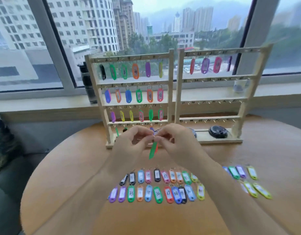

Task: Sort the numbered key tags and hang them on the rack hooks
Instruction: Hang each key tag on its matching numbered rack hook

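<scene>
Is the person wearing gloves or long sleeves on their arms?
No. The left hand and right hand are bare: no gloves, rings or watch that I can see. The left forearm and right forearm are bare too, no sleeves showing.

1. The person's left hand (134, 139), left of the grip: bare, knuckles rounded, fine detail blurred.
2. Right hand (173, 139), right of the grip: bare, equally blurred.
3. Left forearm (98, 184) and right forearm (219, 180), behind the grip: uncovered along all the visible length, widened by lens.
</scene>
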